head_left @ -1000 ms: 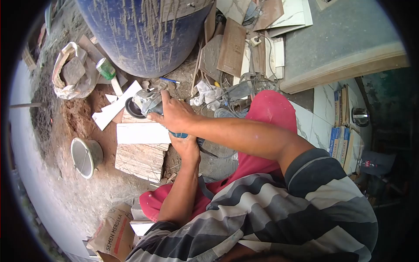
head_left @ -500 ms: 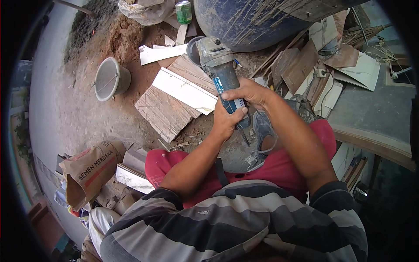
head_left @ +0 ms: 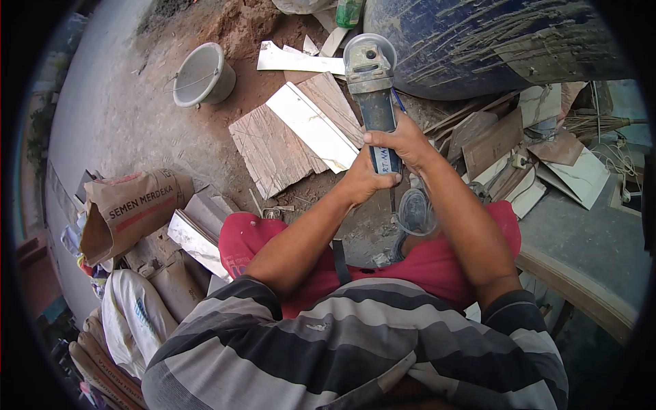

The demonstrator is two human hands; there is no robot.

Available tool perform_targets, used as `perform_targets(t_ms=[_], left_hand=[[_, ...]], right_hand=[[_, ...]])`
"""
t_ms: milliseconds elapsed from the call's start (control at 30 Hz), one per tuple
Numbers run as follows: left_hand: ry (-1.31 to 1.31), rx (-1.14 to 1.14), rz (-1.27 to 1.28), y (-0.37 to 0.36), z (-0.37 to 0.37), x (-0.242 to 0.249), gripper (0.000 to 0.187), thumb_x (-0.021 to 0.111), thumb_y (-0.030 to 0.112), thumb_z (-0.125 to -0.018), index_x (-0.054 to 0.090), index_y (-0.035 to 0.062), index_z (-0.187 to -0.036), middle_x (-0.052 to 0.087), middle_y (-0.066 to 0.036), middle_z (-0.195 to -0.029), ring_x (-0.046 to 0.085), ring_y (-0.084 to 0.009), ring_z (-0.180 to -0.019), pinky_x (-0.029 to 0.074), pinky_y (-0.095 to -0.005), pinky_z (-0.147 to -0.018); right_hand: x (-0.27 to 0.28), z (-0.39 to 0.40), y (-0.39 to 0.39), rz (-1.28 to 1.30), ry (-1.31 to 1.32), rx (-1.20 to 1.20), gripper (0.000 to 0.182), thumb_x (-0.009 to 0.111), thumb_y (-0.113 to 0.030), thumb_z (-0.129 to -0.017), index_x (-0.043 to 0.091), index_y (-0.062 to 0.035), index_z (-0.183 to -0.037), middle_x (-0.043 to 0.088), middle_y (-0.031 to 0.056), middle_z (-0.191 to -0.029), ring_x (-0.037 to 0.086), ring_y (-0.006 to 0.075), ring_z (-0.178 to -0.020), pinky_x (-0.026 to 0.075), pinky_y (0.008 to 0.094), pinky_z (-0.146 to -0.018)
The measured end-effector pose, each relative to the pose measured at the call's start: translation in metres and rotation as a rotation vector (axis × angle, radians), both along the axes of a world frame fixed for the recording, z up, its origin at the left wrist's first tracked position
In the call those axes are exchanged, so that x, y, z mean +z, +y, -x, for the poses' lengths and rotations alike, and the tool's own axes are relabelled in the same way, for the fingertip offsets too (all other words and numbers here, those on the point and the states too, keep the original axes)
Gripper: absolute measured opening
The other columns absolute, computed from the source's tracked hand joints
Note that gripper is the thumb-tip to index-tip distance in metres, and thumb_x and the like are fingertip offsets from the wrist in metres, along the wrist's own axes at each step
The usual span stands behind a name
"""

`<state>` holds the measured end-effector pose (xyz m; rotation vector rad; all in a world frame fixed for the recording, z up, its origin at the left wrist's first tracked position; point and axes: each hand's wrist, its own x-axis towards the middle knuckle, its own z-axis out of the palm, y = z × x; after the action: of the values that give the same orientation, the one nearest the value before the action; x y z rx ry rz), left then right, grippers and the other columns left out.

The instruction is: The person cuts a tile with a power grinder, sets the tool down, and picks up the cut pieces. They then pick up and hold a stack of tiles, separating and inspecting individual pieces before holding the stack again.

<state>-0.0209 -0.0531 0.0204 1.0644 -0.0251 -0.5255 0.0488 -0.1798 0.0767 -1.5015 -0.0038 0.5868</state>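
Both my hands are closed around an angle grinder point(head_left: 376, 102), its disc end pointing away from me. My left hand point(head_left: 367, 179) grips the rear of the body from the left. My right hand point(head_left: 404, 142) wraps it from the right, a little farther forward, with the thumb across the top. Beyond and left of the hands lies a white tile strip point(head_left: 311, 126) on top of brown wood-patterned tiles point(head_left: 270, 147) on the ground. The grinder is held above the ground, and its disc is partly hidden behind the gear head.
A grey bucket point(head_left: 205, 75) stands at the upper left, and a large blue drum point(head_left: 478, 44) at the upper right. Tile offcuts point(head_left: 492, 140) lean on the right beside a grey table point(head_left: 581, 229). A cement bag point(head_left: 137, 212) lies at left.
The view has shifted, so the surroundings sit differently in frame. In my hands the angle grinder has turned more upright in the picture, its disc end now farther right.
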Motion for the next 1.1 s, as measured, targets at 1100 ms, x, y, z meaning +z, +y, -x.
perform_targets(t_ms=[1100], left_hand=[[-0.053,0.075,-1.658,0.108,-0.011,-0.217,0.085,0.073,0.043,-0.084,0.033,0.0123,-0.154,0.027,-0.01,-0.163,0.025,-0.0371,-0.147,0.023,-0.0549,-0.117]], right_hand=[[-0.194,-0.071,0.175,0.942,-0.218,0.295,0.063,0.079,-0.021,-0.077,0.046,-0.0001,-0.126,0.062,0.0223,-0.121,0.065,0.0362,-0.112,0.055,0.0423,-0.095]])
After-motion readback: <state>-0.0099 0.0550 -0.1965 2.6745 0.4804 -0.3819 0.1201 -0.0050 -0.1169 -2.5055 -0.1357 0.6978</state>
